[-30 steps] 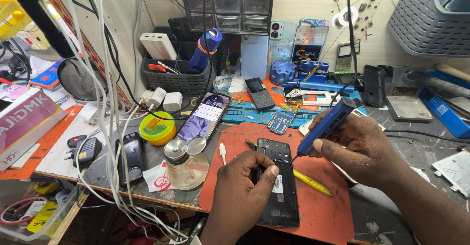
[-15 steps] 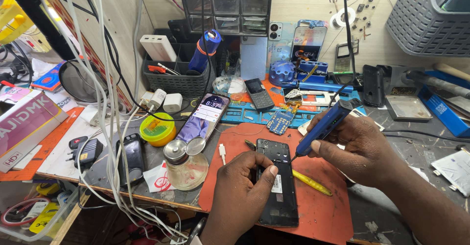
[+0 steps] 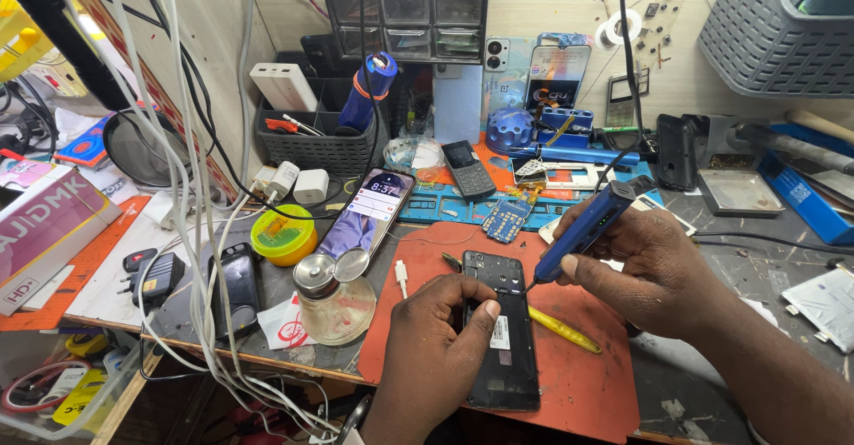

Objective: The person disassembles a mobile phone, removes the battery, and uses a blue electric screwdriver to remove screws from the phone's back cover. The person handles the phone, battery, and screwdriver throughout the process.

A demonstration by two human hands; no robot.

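2 hands work 1 opened phone (image 3: pixel 501 338): left hand (image 3: pixel 436 347) pinning it, right hand (image 3: pixel 654 263) pinching 1 blue screwdriver (image 3: pixel 583 232).

Opened phone (image 3: pixel 500 338), under left hand (image 3: pixel 440 352): matt black plastic inner frame, small white paper label on it. Blue driver (image 3: pixel 583 232) in right hand (image 3: pixel 654 267): smooth satin plastic body, thin metal tip. Work mat (image 3: pixel 587 374): red-orange, matt, rubbery, scuffed. At 3 o'clock of the phone, yellow tool (image 3: pixel 556 329), glossy plastic. At 9 o'clock, clear glass bottle (image 3: pixel 334 298) with shiny metal cap. At 1 o'clock, dull metal tray (image 3: pixel 738 193). Bench (image 3: pixel 774 276) grey, worn, scratched.
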